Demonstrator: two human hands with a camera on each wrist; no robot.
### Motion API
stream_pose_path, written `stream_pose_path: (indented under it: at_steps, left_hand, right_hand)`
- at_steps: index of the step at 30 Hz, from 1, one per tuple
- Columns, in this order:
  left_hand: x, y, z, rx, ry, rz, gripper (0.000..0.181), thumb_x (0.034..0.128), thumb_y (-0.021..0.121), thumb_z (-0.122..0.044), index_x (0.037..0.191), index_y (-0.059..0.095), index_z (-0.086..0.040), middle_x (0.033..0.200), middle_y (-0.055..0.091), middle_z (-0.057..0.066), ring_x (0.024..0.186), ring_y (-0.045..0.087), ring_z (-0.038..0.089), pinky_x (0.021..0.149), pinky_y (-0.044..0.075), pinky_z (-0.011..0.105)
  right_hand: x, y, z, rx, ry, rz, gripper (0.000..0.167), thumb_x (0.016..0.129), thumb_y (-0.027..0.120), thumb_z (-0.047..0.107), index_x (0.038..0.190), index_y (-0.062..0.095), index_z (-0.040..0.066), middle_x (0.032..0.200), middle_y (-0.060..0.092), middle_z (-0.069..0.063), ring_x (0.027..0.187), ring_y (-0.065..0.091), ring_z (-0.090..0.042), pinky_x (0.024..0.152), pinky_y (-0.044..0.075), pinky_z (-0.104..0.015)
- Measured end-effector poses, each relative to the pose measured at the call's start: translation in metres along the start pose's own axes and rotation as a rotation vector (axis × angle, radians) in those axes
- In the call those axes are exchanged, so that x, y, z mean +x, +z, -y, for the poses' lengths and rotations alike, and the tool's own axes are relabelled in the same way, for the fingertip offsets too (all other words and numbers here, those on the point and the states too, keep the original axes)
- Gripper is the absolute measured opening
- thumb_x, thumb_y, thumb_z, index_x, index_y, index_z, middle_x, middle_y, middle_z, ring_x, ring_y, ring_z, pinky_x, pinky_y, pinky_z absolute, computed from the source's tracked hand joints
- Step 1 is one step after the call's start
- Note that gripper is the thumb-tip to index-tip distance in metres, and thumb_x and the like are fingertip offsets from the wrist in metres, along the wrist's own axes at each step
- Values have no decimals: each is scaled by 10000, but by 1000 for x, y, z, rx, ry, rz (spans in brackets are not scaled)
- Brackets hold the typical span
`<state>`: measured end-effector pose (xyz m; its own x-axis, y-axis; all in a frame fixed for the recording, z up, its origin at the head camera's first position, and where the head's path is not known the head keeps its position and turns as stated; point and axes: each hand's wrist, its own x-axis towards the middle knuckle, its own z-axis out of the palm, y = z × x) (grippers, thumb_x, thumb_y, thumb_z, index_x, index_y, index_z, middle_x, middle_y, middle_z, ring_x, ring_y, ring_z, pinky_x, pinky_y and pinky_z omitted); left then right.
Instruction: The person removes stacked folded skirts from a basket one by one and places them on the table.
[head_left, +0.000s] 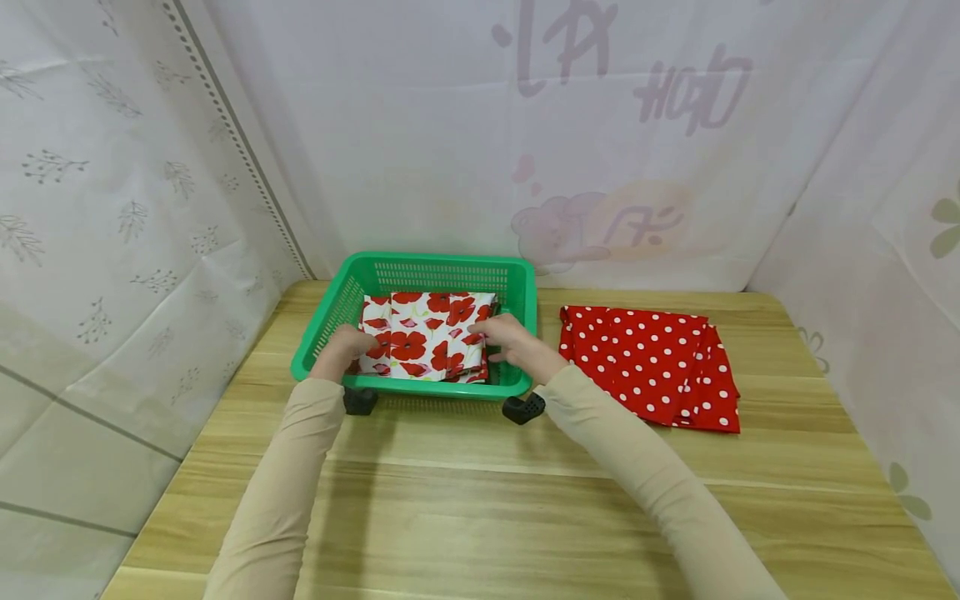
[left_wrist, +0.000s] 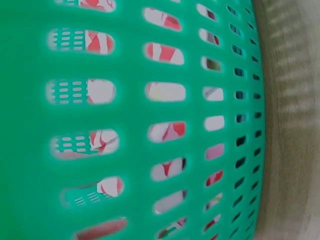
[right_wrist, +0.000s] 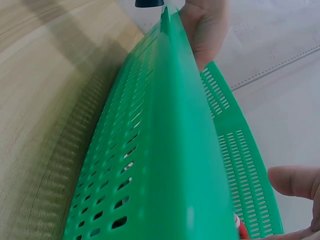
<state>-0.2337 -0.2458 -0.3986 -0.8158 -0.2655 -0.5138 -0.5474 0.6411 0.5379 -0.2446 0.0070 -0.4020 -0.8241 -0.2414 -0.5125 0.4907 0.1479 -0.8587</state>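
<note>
In the head view a folded white cloth with red flowers (head_left: 420,333) lies inside a green basket (head_left: 435,387). My left hand (head_left: 347,350) reaches over the near rim, its fingers at the cloth's left edge. At the right edge, the fingers of my right hand (head_left: 519,343) touch the cloth. The right wrist view has my right hand (right_wrist: 300,192) with thumb apart from the fingers, and my left hand (right_wrist: 206,30) beyond the basket (right_wrist: 175,125). Basket wall (left_wrist: 132,115) hides most of my left hand in the left wrist view.
A folded red cloth with white dots (head_left: 645,358) lies to the right of the basket on the wooden table (head_left: 450,500). Patterned curtains (head_left: 420,125) hang behind and at both sides. Dark wrist cameras (head_left: 523,407) sit just outside the basket's near side.
</note>
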Motion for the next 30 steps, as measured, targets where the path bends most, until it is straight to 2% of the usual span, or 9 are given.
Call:
stream_pose_path:
  at_steps: [6,9,13,14,18,20,22,25,30]
  left_hand:
    - [0,2,-6,76,-36,40,555,918,455,-158,1345,304,163,1324,380,271,1042,401,322,957,411,409]
    - [6,3,-5,64,-63,47,558,928,447,-164,1359,290,153,1341,366,274,1042,418,325,933,433,418]
    - [33,4,11,27,-63,54,528,903,517,-179,1306,373,130,1169,461,243,867,500,280,755,495,369]
    - [49,5,21,2,-47,69,504,884,556,-190,1251,423,128,1075,492,223,788,513,258,682,499,344]
    - [70,3,40,-36,-16,97,504,855,624,-223,1194,473,117,957,502,164,705,511,208,614,479,302]
    - [61,2,37,-46,-9,106,540,868,609,-227,1234,438,132,1011,490,174,770,510,222,653,482,312]
    - [34,-2,25,-52,-4,113,598,901,559,-212,1324,335,147,1111,444,195,876,490,241,743,477,316]
    - [14,-3,15,-73,19,116,633,910,526,-199,1358,265,162,1134,415,213,900,461,246,759,458,307]
    - [12,1,10,-89,50,26,609,863,550,-157,1315,322,180,1069,414,203,858,420,258,687,415,294]
  right_hand:
    - [1,0,-1,-12,-1,3,467,905,586,122,1315,439,-47,1387,404,-150,1284,372,-321,1000,379,-503]
    - [2,-1,-2,-11,9,-1,373,902,589,112,1233,512,-42,1268,505,-141,1246,424,-309,985,394,-501]
    - [1,0,-2,-5,29,4,245,899,592,93,1106,579,-38,1013,570,-98,1195,469,-304,966,411,-498]
    - [1,0,-2,-7,30,6,233,898,593,91,1092,583,-38,995,563,-90,1191,470,-307,963,416,-496]
    - [0,2,-3,-7,33,18,256,895,594,74,1118,571,-51,1130,546,-122,1201,449,-323,964,425,-485]
    - [1,2,-3,-6,32,20,260,894,595,65,1122,569,-56,1215,523,-147,1194,451,-325,961,430,-480]
    - [3,3,-4,-4,35,22,216,892,598,55,1083,579,-44,1233,519,-152,1173,464,-319,951,440,-477]
    - [5,4,-5,-18,40,25,130,886,604,48,996,587,-20,1163,547,-136,1114,497,-304,924,460,-475]
    - [7,5,-7,-54,40,21,200,881,615,51,1065,560,-4,1039,551,-95,940,526,-239,807,515,-388]
